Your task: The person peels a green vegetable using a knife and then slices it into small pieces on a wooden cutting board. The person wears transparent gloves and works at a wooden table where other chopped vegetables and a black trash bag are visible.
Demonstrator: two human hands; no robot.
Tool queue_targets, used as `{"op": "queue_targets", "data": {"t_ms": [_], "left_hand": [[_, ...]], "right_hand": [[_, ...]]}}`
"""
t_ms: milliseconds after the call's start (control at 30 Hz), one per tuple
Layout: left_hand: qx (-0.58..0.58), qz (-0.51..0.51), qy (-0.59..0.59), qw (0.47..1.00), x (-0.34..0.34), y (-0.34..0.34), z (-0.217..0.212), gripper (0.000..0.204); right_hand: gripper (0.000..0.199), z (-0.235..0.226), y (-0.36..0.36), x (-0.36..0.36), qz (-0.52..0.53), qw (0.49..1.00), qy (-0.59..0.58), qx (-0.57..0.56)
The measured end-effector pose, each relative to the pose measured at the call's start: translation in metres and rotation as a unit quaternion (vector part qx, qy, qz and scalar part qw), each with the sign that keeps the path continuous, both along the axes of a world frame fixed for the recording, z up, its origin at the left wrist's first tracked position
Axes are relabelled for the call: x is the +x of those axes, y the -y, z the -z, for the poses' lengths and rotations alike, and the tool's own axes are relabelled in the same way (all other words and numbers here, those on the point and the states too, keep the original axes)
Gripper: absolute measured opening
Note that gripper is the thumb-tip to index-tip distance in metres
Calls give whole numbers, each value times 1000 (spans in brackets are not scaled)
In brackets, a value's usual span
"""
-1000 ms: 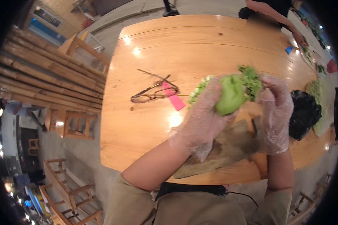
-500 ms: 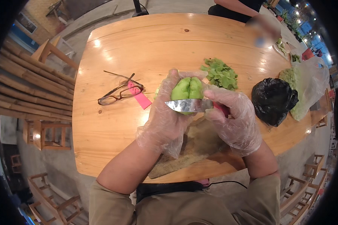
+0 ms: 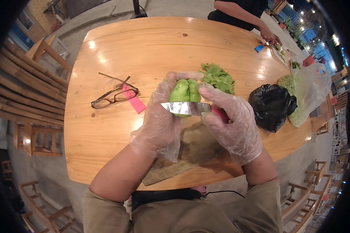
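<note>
Left hand (image 3: pixel 156 118) wrapped around green chayote (image 3: pixel 178 92) above the board (image 3: pixel 196 141), right hand (image 3: pixel 234 123) closed on knife (image 3: pixel 186 108), blade across the fruit; slick, loose gloves could let it slip, perhaps nicking left fingers.

Head view (fisheye), down onto hands (image 3: pixel 156 116)

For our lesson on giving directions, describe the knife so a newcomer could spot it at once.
Near the close edge of the big wooden table, the gloved left hand holds a creased green vegetable. The knife crosses in front of it, held by the right hand; its shiny blade and red handle set it apart from the all-green vegetable.
</note>
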State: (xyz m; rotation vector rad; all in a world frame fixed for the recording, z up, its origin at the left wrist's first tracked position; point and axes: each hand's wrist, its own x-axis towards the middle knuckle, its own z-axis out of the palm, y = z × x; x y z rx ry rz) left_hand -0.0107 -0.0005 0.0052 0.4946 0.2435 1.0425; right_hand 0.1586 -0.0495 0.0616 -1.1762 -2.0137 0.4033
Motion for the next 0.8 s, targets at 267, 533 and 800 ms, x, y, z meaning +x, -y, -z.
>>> {"op": "queue_targets", "data": {"t_ms": [267, 533, 800], "left_hand": [[43, -45, -60, 996, 2, 1, -8, 41], [82, -71, -119, 987, -3, -1, -8, 35], [82, -63, -95, 990, 3, 3, -5, 30]], "right_hand": [[40, -4, -2, 0, -2, 1000, 7, 9], [36, -1, 0, -2, 12, 999, -29, -32], [26, 3, -3, -2, 7, 999, -44, -2]]}}
